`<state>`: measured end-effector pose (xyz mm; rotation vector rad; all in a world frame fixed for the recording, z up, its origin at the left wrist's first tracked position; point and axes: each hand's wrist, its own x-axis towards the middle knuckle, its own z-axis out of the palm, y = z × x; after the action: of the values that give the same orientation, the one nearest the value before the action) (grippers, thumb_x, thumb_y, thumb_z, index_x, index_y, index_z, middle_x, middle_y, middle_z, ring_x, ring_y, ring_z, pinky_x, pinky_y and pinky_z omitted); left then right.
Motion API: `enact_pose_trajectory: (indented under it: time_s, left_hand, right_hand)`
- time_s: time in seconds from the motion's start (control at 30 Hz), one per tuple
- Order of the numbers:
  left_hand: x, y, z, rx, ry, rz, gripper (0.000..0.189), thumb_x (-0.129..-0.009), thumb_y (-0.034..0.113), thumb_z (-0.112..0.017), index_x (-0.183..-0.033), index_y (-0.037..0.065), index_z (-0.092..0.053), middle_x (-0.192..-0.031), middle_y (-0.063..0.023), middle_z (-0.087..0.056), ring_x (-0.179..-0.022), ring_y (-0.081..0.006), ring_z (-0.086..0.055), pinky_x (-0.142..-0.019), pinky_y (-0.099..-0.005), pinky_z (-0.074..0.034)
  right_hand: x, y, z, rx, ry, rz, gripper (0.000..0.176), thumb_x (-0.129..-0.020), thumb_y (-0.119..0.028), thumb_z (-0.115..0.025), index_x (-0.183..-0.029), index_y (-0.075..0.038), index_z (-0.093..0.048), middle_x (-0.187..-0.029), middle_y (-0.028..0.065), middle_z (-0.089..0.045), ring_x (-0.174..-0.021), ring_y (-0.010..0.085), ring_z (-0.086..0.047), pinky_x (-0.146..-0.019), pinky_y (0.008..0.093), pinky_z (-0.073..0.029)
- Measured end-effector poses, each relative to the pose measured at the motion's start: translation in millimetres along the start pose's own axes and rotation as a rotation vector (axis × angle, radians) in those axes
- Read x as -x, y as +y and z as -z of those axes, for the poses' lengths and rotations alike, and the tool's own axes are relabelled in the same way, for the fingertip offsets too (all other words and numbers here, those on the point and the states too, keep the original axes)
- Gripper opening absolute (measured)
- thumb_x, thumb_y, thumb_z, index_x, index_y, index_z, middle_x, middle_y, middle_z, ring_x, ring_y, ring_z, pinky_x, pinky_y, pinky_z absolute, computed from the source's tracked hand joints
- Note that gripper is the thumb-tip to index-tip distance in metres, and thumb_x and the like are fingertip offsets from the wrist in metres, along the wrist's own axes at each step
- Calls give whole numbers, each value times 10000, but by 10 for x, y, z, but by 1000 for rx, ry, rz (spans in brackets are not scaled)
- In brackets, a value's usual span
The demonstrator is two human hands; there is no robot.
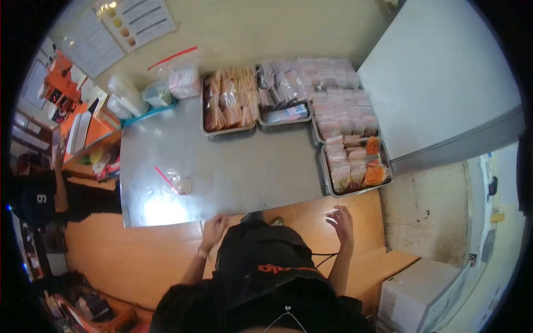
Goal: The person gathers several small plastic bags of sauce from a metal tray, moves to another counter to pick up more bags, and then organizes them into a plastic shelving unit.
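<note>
My left hand [214, 230] hangs just off the front edge of the metal table [261, 166], its fingers loosely bent; whether anything is in them is too small to tell. To the right, my right hand [341, 221] is raised in front of the table with its fingers apart and nothing in them. It is nearest to the metal tray [358, 194] at the table's right front corner, which holds small bags with orange and green contents. On the left part of the table a clear plastic bag [180, 183] with a pink-red strip lies near the front edge.
Further trays [230, 132] filled with small packets line the table's back and right. Bagged containers [158, 94] stand at the back left. A person [41, 194] in dark clothes is at the far left. A white box [416, 291] sits on the floor at right.
</note>
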<state>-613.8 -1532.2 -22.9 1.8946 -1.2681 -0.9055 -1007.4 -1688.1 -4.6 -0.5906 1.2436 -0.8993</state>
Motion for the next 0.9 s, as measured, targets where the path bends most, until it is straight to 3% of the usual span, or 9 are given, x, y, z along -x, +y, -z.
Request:
enact_pose_trajectory:
  time_s: [0.07, 0.1, 0.2, 0.33, 0.47, 0.57, 0.73, 0.8, 0.9]
  left_hand:
    - [-731, 139, -179, 259, 8, 17, 357, -864, 189, -484, -1182, 38, -422, -970, -130, -597, -872, -199, -579, -749, -308, -456]
    - [-1081, 206, -233, 699, -66, -21, 517, -865, 252, -490, -1290, 84, -247, -1063, -133, -553, -900, -230, -570, -781, -335, -456]
    - [-2093, 264, -343, 1265, 47, 293, 691, -838, 331, -522, -1307, 131, -55, -1168, -178, -457, -922, -271, -563, -814, -380, -452]
    - [-2818, 370, -461, 1372, 276, 298, 725, -840, 314, -517, -1290, 169, 33, -1153, -191, -444, -887, -288, -577, -796, -390, -465]
    - [-2982, 442, -691, 1227, 462, 456, 730, -844, 263, -495, -1262, 215, 101, -1048, -209, -477, -756, -293, -602, -666, -392, -509]
    - [-2925, 734, -623, 1103, 590, 494, 719, -839, 278, -505, -1258, 163, 68, -1046, -229, -483, -711, -293, -597, -590, -392, -521]
    - [-3003, 769, -593, 1061, 657, 519, 686, -833, 224, -497, -1230, 147, 57, -979, -208, -489, -657, -270, -595, -568, -372, -525]
    - [-3013, 719, -606, 1047, 661, 487, 678, -833, 208, -490, -1223, 137, 61, -955, -200, -488, -641, -264, -593, -558, -363, -526]
    - [-3061, 741, -644, 995, 729, 476, 653, -836, 208, -482, -1205, 110, 48, -883, -176, -507, -602, -237, -589, -526, -342, -525]
  right_hand:
    - [-122, -23, -132, 94, -61, -45, 227, -857, -272, -486, -936, -61, -520, -682, 35, -496, -767, 227, -580, -693, 355, -491]
    - [-206, -23, -234, 132, -142, -62, 221, -863, -262, -478, -939, -59, -523, -702, 41, -512, -763, 220, -585, -689, 343, -493]
    - [-382, -118, -654, 217, -339, -114, 208, -868, -234, -472, -980, -64, -517, -736, 52, -539, -748, 204, -590, -676, 325, -494]
    - [-864, -332, -1178, 274, -564, -95, 258, -859, -171, -491, -1102, -88, -469, -817, 59, -551, -717, 175, -586, -646, 301, -481]
    - [-1646, -567, -1691, 977, -339, 678, 475, -712, -134, -618, -1143, -89, -423, -988, 124, -514, -917, 257, -524, -751, 354, -435]
    - [-2007, -913, -2156, 1293, -214, 949, 475, -664, -112, -614, -1117, -93, -472, -1050, 136, -479, -1018, 295, -441, -832, 426, -383]
    - [-2564, -990, -2405, 1678, -340, 1059, 343, -659, -151, -621, -996, -112, -573, -1055, 96, -498, -1024, 268, -455, -821, 462, -369]
    - [-2603, -1113, -2477, 1814, -414, 803, 307, -705, -138, -573, -1012, -157, -574, -1008, 41, -516, -982, 234, -486, -788, 416, -392]
    - [-2678, -1078, -2446, 1827, -377, 911, 250, -736, -155, -549, -984, -155, -582, -944, 26, -537, -934, 218, -513, -771, 414, -400]
